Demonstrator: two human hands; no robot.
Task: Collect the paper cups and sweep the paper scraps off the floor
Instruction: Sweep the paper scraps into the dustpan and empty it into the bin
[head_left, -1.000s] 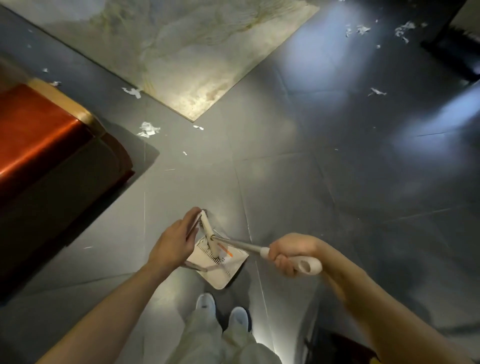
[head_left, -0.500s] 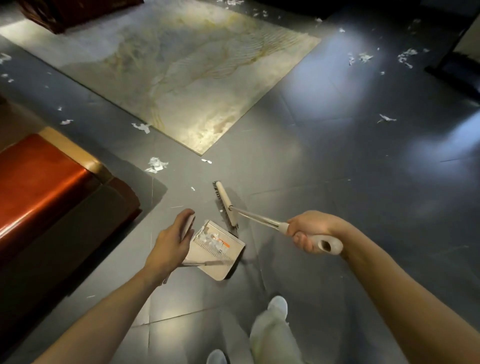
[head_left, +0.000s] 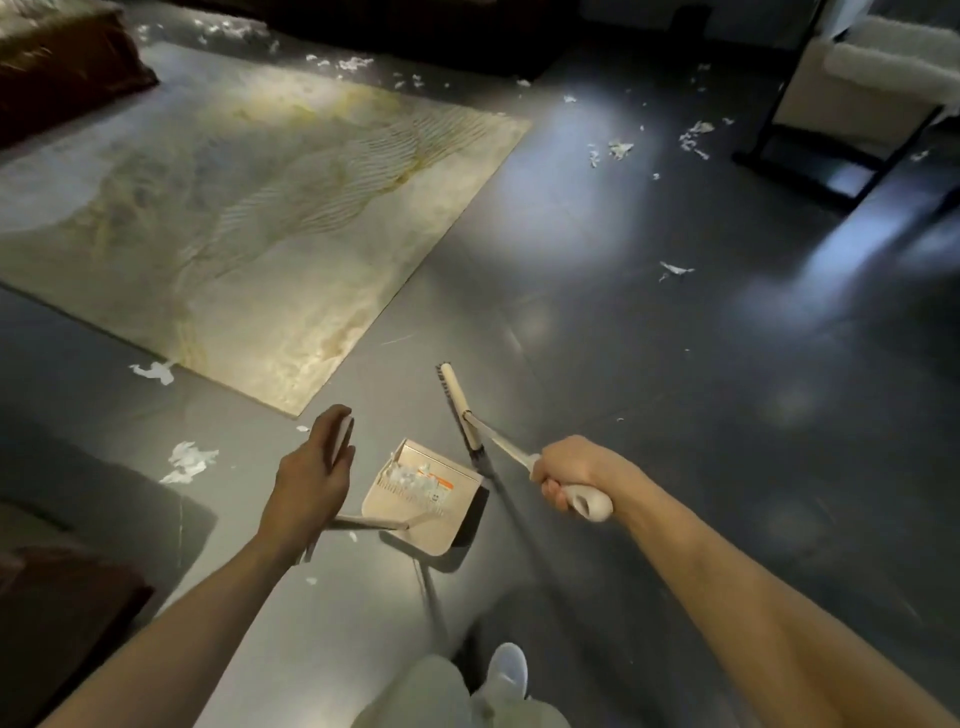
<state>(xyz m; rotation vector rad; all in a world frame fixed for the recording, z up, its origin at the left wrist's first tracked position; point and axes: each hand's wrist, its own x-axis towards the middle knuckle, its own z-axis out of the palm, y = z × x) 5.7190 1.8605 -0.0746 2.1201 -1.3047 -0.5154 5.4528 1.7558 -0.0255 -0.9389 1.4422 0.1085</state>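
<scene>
Your right hand (head_left: 569, 475) is clenched around the white grip of the broom (head_left: 462, 415). Its thin metal shaft runs up and to the left to a narrow cream head with dark bristles. That head sits tilted just beyond the far right corner of the dustpan (head_left: 436, 535); whether the bristles touch the floor (head_left: 649, 374) cannot be told.

Your left hand (head_left: 311, 480) grasps the white top end of the dustpan's long handle, fingers laid over it. The dustpan is beige and roughly square, with a row of comb teeth across it and an orange-and-white label. It lies between your two hands, and it cannot be told whether it rests on the floor or hangs just above it.

Paper scraps (head_left: 189, 462) appear as small, white, torn and crumpled pieces of irregular outline:
- A small heap lies inside the dustpan beside the label.
- One ragged cluster lies on the dark grey floor to the left of your left hand.
- Another piece touches the near edge of the pale, gold-veined rug (head_left: 249, 208).
- A lone piece lies well apart to the right.
- Many more are strewn along the rug's far side and near the black legs of the white chair (head_left: 883, 62).

One light shoe (head_left: 506, 670) shows at the bottom edge.
</scene>
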